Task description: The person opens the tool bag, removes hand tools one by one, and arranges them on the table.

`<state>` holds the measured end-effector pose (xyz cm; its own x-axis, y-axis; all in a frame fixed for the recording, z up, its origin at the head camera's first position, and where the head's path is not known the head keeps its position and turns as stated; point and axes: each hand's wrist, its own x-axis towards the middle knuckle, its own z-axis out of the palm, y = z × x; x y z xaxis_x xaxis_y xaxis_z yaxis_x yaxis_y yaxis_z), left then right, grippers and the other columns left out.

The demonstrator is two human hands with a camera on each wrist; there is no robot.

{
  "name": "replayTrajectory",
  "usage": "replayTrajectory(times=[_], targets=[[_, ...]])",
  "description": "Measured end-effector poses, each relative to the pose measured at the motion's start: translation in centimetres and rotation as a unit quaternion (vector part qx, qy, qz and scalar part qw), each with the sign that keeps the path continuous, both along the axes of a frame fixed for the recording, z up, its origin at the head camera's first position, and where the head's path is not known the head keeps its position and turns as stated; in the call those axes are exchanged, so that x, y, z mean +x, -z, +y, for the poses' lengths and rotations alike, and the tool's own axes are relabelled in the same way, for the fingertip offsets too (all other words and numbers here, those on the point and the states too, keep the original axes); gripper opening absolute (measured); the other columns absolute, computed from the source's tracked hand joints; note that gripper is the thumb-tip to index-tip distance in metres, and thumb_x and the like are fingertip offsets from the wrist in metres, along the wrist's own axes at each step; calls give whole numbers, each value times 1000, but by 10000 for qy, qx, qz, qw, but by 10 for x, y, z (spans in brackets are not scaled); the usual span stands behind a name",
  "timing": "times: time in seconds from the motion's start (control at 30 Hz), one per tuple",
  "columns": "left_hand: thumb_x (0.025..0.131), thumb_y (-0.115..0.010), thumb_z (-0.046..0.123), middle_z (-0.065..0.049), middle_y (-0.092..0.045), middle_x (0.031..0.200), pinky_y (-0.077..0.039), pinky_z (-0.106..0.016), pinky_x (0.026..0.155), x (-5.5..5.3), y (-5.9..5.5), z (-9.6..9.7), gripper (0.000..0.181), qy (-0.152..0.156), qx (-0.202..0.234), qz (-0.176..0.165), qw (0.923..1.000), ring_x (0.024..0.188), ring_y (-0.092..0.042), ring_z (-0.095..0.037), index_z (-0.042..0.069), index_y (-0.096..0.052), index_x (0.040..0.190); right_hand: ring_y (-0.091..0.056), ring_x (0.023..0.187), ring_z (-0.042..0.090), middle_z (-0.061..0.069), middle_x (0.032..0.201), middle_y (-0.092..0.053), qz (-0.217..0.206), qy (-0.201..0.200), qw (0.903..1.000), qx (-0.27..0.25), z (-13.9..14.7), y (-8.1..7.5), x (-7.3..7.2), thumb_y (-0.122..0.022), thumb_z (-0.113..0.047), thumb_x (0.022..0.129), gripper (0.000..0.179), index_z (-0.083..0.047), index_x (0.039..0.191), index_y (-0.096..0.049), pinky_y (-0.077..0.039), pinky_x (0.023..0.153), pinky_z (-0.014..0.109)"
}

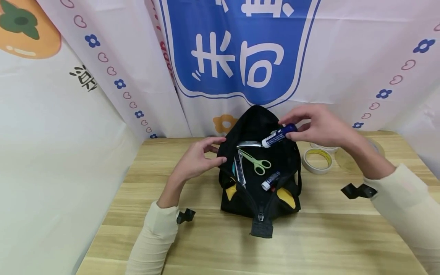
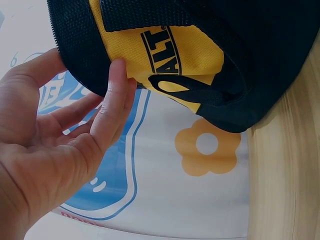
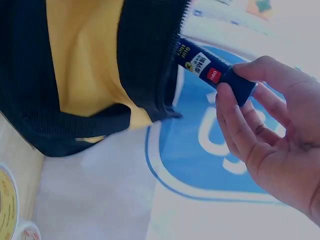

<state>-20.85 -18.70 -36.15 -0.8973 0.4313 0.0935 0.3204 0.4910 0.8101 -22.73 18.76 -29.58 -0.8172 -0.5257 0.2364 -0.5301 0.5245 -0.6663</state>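
Observation:
A black and yellow tool bag (image 1: 240, 206) stands unzipped on the table. My right hand (image 1: 319, 126) pinches a dark blue glue stick (image 1: 278, 135) by one end, its white end tilted down over the bag's opening. My left hand (image 1: 196, 158) holds the bag's rim at the left side, with fingers (image 2: 116, 95) against the outside. Inside lie green-handled scissors (image 1: 256, 162), a utility knife (image 1: 240, 168), a silver-topped tool (image 1: 249, 144) that may be a stapler, and a second glue stick (image 1: 270, 181).
Right of the bag, a roll of tape (image 1: 317, 160) lies on the wooden table (image 1: 192, 244). Other rolls (image 1: 343, 160) are partly hidden behind my right forearm. A printed cloth (image 1: 220, 99) hangs just behind the bag.

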Motion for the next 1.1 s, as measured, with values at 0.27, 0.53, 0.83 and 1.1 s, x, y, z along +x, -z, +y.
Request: replayTrajectory(times=[0.27, 0.53, 0.83, 1.1], targets=[[96, -81, 14, -10, -61, 155, -63, -41, 91, 1, 0, -1, 59, -25, -26, 14, 10000, 125, -71, -32, 10, -62, 150, -65, 87, 8, -10, 105, -73, 435, 762, 9949, -492, 32, 2, 19, -84, 6, 87, 31, -12, 112, -83, -59, 78, 10], [96, -81, 16, -10, -61, 156, -63, -45, 95, 1, 0, -1, 59, -38, -57, 22, 10000, 126, -71, -32, 11, -61, 151, -68, 85, 3, -9, 99, -72, 458, 1145, 9850, -1207, 63, 18, 32, -82, 15, 84, 26, 1, 106, -80, -58, 70, 9], [96, -82, 16, -9, -61, 155, -61, -43, 94, 2, -1, 1, 59, -89, -55, -29, 9999, 127, -70, -32, 12, -62, 151, -72, 81, -1, -11, 98, -70, 266, 1826, 9750, -1239, 89, 35, 42, -81, 15, 86, 22, 5, 106, -78, -58, 69, 9], [95, -82, 15, -10, -61, 155, -61, -41, 92, 2, -2, 2, 58, -78, -78, -12, 9999, 127, -70, -32, 12, -62, 150, -69, 87, -7, -17, 94, -71, 159, 2130, 9694, -1212, 107, 55, 51, -82, 12, 86, 20, 5, 103, -78, -56, 67, 8]])
